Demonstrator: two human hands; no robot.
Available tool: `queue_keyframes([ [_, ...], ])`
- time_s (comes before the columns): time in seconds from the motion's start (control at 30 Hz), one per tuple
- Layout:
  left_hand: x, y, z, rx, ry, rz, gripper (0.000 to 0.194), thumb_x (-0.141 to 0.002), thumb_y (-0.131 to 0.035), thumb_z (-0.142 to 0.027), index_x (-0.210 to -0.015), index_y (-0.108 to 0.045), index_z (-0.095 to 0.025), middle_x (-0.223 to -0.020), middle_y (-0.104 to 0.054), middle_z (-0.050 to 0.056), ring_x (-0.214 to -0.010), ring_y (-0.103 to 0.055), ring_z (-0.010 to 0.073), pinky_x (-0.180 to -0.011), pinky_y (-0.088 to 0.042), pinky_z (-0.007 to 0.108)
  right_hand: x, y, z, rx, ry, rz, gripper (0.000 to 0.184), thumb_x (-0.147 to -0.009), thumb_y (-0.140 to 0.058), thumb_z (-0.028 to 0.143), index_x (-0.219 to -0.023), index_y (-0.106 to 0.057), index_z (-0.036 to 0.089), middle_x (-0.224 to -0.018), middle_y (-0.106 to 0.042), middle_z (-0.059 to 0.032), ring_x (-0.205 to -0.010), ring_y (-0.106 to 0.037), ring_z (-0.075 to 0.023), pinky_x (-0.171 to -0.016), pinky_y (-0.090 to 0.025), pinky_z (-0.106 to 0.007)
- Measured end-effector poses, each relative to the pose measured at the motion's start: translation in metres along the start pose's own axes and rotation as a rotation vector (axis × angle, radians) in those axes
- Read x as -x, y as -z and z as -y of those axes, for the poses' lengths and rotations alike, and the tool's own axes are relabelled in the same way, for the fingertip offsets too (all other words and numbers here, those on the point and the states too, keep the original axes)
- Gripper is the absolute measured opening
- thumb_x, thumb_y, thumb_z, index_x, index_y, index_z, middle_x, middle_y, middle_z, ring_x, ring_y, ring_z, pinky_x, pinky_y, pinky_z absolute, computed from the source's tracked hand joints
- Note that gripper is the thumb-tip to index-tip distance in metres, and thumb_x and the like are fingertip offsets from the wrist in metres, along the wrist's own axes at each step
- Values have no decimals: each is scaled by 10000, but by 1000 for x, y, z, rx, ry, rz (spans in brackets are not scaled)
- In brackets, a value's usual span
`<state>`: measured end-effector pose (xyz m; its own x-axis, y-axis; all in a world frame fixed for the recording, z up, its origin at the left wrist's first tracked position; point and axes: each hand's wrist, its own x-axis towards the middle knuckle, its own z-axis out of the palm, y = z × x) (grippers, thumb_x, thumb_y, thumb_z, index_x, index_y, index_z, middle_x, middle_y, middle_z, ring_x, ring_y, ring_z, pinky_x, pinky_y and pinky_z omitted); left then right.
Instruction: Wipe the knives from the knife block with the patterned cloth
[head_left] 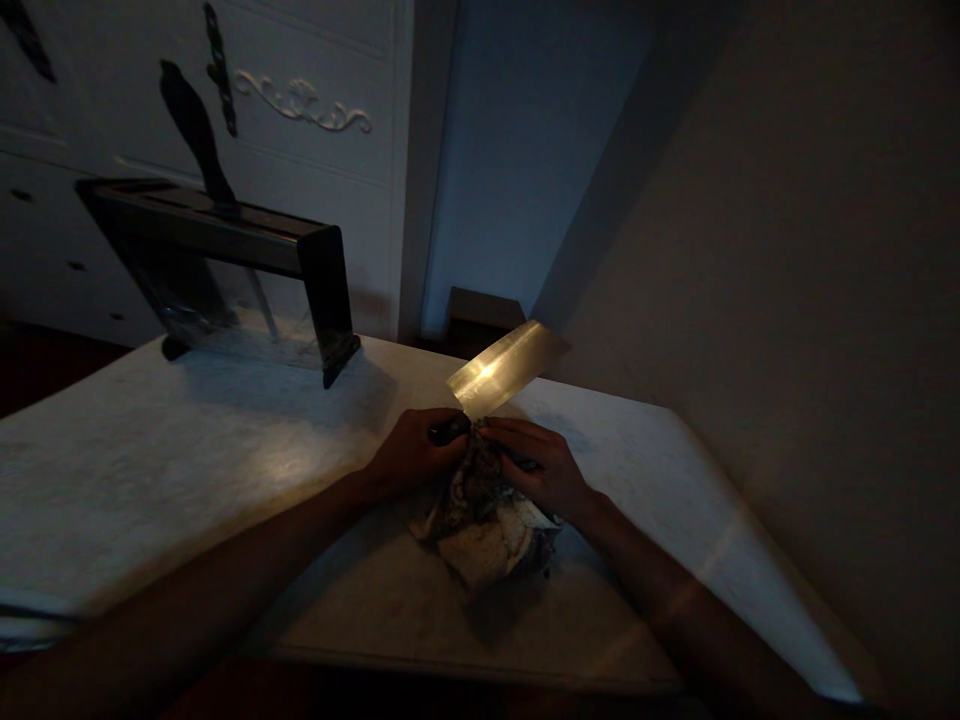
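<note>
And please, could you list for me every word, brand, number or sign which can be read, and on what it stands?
There is no readable text in this view.
Cleaver: no letters can be made out on the shiny blade.
Knife block: too dark to tell whether it bears any marking.
Cloth: dim and blurred, nothing legible.
Scrollwork on the white door: raised ornament, not writing.

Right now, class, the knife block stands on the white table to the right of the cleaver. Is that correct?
Not quite: the knife block stands on the white table to the left of the cleaver, as the head view shows.
</note>
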<state>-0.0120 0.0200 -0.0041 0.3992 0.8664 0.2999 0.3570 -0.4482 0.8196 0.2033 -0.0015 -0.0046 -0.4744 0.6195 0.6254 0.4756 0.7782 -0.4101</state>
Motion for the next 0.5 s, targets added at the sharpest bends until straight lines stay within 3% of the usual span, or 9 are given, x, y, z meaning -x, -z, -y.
queue_keyframes([
  [0.23, -6, 11, 9, -67, -38, 93, 302, -818, -543, -393, -745, -664, -126, -639, -568, -28, -624, -486, 106, -599, -360, 205, -1, 1, -2, 50, -95, -93, 352, -858, -585, 200, -1181, -692, 291, -1144, -730, -27, -1021, -701, -188, -924, -571, -346],
  [0.37, -8, 18, 16, -76, -38, 138, 330, -824, -540, -412, -739, -682, -127, -628, -556, -28, -616, -486, 105, -578, -350, 201, -1, 7, -10, 90, -191, -200, 313, -848, -587, 218, -1127, -717, 278, -1116, -739, -17, -1024, -698, -189, -952, -554, -345],
  [0.5, -10, 23, 19, -75, -41, 141, 321, -817, -554, -398, -871, -738, -141, -669, -622, -15, -616, -527, 117, -589, -373, 212, 0, 20, -24, 150, -319, -358, 296, -841, -589, 258, -1101, -728, 259, -1111, -739, -29, -1015, -695, -209, -964, -535, -369],
])
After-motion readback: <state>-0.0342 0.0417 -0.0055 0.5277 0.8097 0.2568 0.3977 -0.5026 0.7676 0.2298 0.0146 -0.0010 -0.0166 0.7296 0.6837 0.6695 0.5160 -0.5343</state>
